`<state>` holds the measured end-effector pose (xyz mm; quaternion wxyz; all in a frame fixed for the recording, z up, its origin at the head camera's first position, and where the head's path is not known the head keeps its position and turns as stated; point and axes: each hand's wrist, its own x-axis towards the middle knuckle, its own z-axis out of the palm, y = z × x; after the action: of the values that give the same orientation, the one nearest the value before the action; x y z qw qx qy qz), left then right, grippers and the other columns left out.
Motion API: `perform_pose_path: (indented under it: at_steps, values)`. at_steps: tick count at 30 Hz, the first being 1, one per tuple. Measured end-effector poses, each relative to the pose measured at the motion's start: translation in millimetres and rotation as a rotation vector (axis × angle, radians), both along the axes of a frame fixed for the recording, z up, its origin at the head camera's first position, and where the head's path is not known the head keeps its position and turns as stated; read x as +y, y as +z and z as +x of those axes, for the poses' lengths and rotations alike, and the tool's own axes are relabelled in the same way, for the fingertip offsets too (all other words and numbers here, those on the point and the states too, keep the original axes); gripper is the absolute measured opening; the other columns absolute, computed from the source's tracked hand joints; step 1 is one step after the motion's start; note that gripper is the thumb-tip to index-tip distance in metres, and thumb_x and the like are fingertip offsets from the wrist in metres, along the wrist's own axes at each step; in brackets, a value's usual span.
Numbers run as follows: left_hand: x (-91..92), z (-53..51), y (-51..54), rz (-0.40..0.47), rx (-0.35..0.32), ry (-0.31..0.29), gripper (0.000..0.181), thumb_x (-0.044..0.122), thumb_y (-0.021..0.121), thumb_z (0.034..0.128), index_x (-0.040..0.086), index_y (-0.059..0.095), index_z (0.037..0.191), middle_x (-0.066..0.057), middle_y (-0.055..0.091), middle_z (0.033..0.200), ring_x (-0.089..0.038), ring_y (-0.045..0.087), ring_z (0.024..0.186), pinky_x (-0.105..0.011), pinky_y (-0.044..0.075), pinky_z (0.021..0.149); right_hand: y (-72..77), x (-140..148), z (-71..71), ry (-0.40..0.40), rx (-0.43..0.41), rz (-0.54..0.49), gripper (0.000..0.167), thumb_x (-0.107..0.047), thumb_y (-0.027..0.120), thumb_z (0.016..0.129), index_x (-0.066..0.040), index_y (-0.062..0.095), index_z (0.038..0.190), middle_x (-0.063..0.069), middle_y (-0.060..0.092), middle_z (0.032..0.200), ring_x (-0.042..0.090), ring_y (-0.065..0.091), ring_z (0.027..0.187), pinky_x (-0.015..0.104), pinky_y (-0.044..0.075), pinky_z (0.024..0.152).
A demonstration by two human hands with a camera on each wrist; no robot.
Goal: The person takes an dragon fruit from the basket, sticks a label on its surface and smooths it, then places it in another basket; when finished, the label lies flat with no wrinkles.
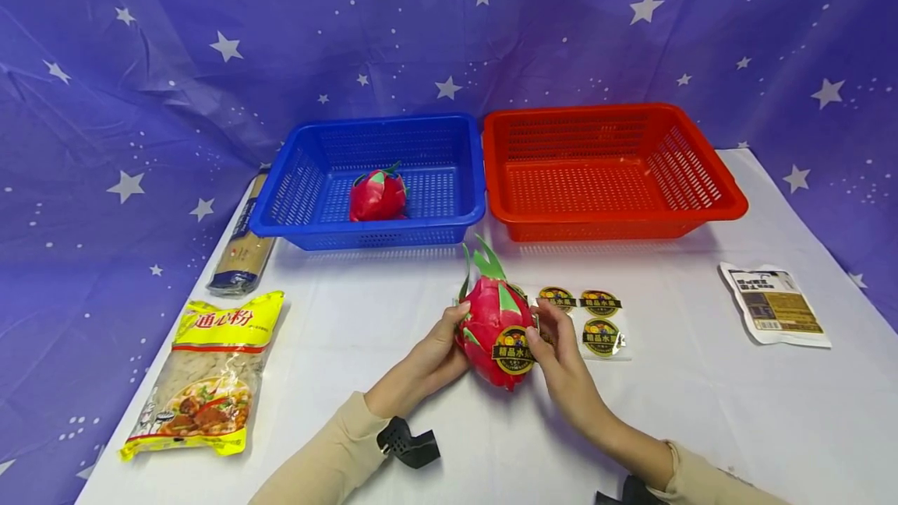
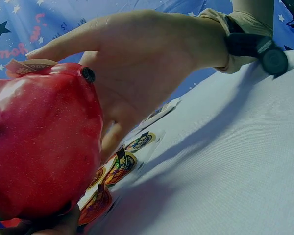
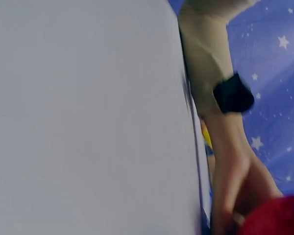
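Observation:
A red dragon fruit (image 1: 484,306) with green leafy tips is held above the white table. My left hand (image 1: 438,341) grips its left side, thumb near the leafy end. On its front is a round black-and-gold sticker (image 1: 514,351) with Chinese lettering. My right hand (image 1: 567,369) holds the fruit's right side, its thumb on the sticker's edge. In the left wrist view the sticker (image 2: 32,66) stands slightly proud of the fruit's skin under that thumb. Beneath and behind lies a sheet of similar round stickers (image 1: 601,336), partly covered. The right wrist view catches only part of the fruit (image 3: 279,218).
A blue basket (image 1: 372,234) at the back holds another dragon fruit (image 1: 379,197). Beside it stands a red basket (image 1: 610,228). At left lie a yellow pasta bag (image 1: 203,380) and a brown packet (image 1: 244,252); at right, a white pouch (image 1: 775,306).

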<state>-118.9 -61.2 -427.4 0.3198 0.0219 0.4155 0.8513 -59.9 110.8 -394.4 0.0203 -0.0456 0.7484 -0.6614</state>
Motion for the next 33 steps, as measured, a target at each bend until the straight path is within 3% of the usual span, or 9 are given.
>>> perform_pose_path:
  at_steps: [3,9,15,27,33]
  values:
    - [0.3,-0.1,-0.5,0.016,0.003,0.006,0.04,0.033,0.028,0.0934,0.014,0.033,0.129,0.007,0.046,0.121,-0.004,0.043,0.113,-0.025,0.027,0.106,-3.8,-6.8,2.9,0.002,-0.059,-0.043,0.052,-0.024,0.038,0.098,-0.003,0.014,0.14,0.016,0.021,0.145,0.029,0.02,0.136,-0.001,0.027,0.092]
    - [0.9,1.1,-1.0,0.026,0.01,0.013,0.04,0.033,0.027,0.093,0.017,0.032,0.129,0.008,0.044,0.122,-0.004,0.041,0.115,-0.025,0.024,0.107,-11.9,-18.5,4.0,-0.049,-0.092,-0.057,0.047,-0.028,0.039,0.097,-0.015,0.021,0.139,0.006,0.027,0.142,0.013,0.02,0.132,0.003,0.022,0.095]
    - [0.4,2.4,-0.2,0.034,-0.002,0.014,0.04,0.034,0.026,0.0931,0.018,0.031,0.129,0.009,0.043,0.123,-0.004,0.039,0.116,-0.026,0.023,0.107,-14.1,-22.4,4.4,-0.065,-0.112,-0.102,0.047,-0.03,0.038,0.097,-0.019,0.021,0.139,0.002,0.024,0.143,0.012,0.018,0.133,0.003,0.023,0.095]
    - [-2.8,2.1,1.2,0.071,0.006,0.009,0.034,0.039,0.027,0.0929,0.021,0.04,0.118,0.013,0.05,0.114,-0.001,0.044,0.108,-0.025,0.027,0.102,-14.4,-17.8,3.0,0.03,-0.176,-0.316,0.053,-0.034,0.029,0.099,-0.019,0.009,0.145,-0.003,0.012,0.15,0.003,0.019,0.132,0.005,0.027,0.098]
    - [-3.0,2.4,0.9,0.081,-0.007,0.023,0.031,0.038,0.029,0.0918,0.022,0.041,0.116,0.014,0.051,0.112,0.0,0.045,0.106,-0.022,0.028,0.101,-14.6,-17.5,2.5,0.037,-0.188,-0.344,0.054,-0.034,0.028,0.099,-0.018,0.006,0.146,-0.001,0.009,0.15,0.011,0.013,0.137,0.004,0.026,0.098]
